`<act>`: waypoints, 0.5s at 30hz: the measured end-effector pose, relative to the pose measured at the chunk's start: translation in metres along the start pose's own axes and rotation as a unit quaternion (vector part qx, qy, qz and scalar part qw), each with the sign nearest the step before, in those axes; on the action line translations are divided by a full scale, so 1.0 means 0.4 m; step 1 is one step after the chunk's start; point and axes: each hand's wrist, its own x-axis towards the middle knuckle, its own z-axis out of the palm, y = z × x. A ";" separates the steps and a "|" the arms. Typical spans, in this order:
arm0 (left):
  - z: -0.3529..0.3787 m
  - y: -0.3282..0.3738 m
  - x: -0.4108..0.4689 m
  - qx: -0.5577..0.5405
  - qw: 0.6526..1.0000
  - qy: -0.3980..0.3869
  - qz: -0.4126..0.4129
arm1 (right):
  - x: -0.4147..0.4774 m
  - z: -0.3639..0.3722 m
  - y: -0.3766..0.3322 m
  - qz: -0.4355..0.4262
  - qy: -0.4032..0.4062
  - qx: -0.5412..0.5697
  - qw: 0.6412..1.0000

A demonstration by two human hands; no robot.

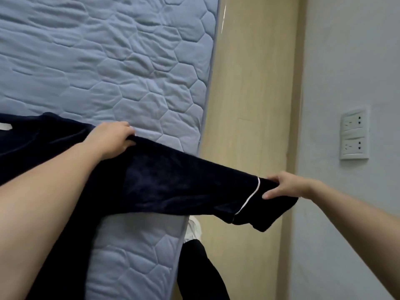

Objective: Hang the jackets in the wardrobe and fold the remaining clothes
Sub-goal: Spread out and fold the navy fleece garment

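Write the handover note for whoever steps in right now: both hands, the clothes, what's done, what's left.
Left hand: grips the navy garment where the sleeve meets the body.
Right hand: pinches the sleeve's cuff, just past the white piping.
Garment: its body lies on the blue mattress; the sleeve is stretched out beyond the mattress edge.
Done: sleeve pulled straight; no fold shows yet.
Left: probably fold the sleeve in and finish this piece. No wardrobe, jackets or other clothes are in view.
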 end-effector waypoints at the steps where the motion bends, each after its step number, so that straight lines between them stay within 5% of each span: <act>1: 0.002 -0.003 0.001 -0.014 1.000 -0.012 -0.016 | 0.006 -0.004 0.022 0.022 -0.027 -0.044 0.998; 3: 0.009 -0.007 0.003 -0.018 0.995 -0.100 -0.018 | 0.009 -0.012 0.061 0.056 -0.051 -0.060 0.995; 5: 0.011 -0.005 0.006 -0.005 0.993 -0.116 -0.019 | -0.003 -0.015 0.090 0.046 -0.021 0.111 0.993; 7: 0.005 -0.007 0.013 -0.036 0.997 -0.043 -0.056 | -0.010 -0.008 0.111 0.014 0.039 0.367 0.929; 9: 0.005 -0.019 0.008 -0.021 0.995 -0.083 -0.059 | -0.017 0.019 0.109 -0.007 0.095 0.515 0.852; 12: 0.009 -0.045 0.002 0.152 0.969 -0.192 -0.038 | 0.008 0.081 0.096 0.026 0.165 0.549 0.819; 15: 0.001 -0.067 0.000 0.213 0.975 -0.059 -0.035 | 0.038 0.138 0.074 0.041 0.226 0.537 0.812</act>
